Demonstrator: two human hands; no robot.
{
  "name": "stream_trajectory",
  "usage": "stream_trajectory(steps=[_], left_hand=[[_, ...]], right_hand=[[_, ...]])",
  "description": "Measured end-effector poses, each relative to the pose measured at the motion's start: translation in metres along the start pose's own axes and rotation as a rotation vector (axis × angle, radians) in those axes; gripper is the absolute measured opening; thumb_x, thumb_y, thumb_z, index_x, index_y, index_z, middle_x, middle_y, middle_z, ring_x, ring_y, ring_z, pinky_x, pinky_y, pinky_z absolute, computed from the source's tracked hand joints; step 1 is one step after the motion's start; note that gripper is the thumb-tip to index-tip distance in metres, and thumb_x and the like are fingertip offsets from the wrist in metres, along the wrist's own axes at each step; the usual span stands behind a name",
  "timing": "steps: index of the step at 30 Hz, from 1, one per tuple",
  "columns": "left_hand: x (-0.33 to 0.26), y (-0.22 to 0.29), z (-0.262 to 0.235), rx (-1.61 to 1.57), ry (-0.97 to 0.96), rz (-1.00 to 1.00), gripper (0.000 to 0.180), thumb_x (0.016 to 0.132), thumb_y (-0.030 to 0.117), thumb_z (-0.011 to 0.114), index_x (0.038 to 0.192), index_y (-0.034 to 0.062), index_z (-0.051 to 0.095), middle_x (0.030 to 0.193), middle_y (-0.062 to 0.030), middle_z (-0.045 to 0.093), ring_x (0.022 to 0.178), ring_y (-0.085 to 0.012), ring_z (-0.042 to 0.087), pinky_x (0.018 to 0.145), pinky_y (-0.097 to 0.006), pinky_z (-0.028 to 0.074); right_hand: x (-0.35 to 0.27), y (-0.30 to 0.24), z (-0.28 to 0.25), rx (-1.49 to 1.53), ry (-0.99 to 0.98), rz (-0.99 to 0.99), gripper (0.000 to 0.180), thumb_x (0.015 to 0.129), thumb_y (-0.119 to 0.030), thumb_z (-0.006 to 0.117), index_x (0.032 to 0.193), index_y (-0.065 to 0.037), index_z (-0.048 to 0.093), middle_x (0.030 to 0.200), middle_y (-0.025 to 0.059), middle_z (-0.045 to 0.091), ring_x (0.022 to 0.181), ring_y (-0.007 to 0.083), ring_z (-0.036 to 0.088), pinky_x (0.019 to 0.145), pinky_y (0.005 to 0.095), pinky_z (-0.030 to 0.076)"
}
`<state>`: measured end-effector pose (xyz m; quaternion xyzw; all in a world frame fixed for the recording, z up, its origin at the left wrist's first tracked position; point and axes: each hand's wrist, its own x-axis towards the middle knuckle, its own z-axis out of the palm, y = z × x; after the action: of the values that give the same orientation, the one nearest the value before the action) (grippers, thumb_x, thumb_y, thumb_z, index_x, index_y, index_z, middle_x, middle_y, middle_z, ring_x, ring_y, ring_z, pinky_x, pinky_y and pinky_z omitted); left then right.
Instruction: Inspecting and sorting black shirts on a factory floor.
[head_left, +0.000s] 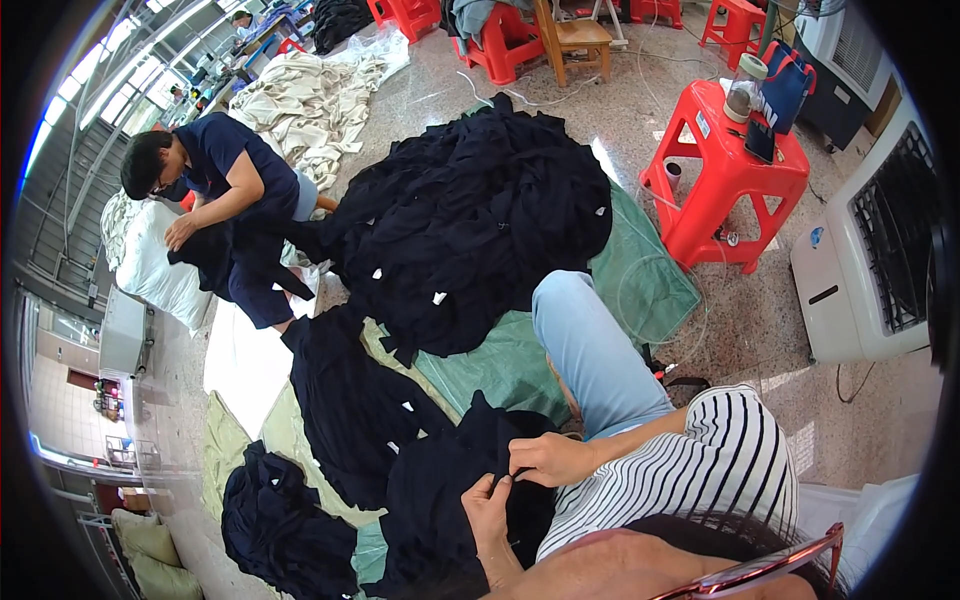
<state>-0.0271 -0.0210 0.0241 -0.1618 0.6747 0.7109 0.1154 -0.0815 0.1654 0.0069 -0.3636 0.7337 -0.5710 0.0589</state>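
Note:
A dark navy garment point(430, 490) lies bunched in front of me, and part of it is drawn up between my hands. My left hand point(487, 512) pinches an edge of the cloth between thumb and fingers. Close beside it, my right hand point(545, 459) grips the same edge, its fingertips almost touching the left ones. Just beyond lies another dark garment pile point(350, 400) with small white tags. Farther off, a large heap of dark garments point(480, 220) rests on a green plastic sheet point(640, 265). What lies between my fingertips is too small to see clearly.
At the left, a co-worker point(225, 170) bends over a dark garment held in their hands. A smaller dark pile point(285, 525) lies at the lower left. To the right stand a red stool point(700, 150) bearing a bottle and bag, and a white air cooler point(850, 270). Cream cloth point(305, 105) lies behind.

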Motion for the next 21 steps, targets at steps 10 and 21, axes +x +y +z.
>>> stream_trajectory(steps=[10,21], left_hand=[[-0.011,-0.017,0.012,0.125,0.153,0.163,0.023,0.087,0.001,0.069,0.073,-0.0025,0.051,0.07,0.0053,0.043,0.066,-0.0039,0.036,0.055,-0.021,0.029],[-0.015,-0.012,0.02,-0.29,0.241,-0.081,0.006,0.087,-0.001,0.067,0.083,-0.0047,0.067,0.074,0.0029,0.06,0.066,-0.0028,0.048,0.061,-0.017,0.037]], right_hand=[[0.001,0.006,-0.003,0.154,0.003,-0.01,0.015,0.078,-0.003,0.07,0.09,0.0,0.062,0.084,0.011,0.056,0.074,0.0299,0.061,0.063,0.0373,0.049],[0.006,0.01,-0.002,0.223,0.007,0.089,0.013,0.078,-0.005,0.071,0.089,0.002,0.067,0.084,0.0127,0.06,0.079,0.0305,0.062,0.069,0.0374,0.049]])
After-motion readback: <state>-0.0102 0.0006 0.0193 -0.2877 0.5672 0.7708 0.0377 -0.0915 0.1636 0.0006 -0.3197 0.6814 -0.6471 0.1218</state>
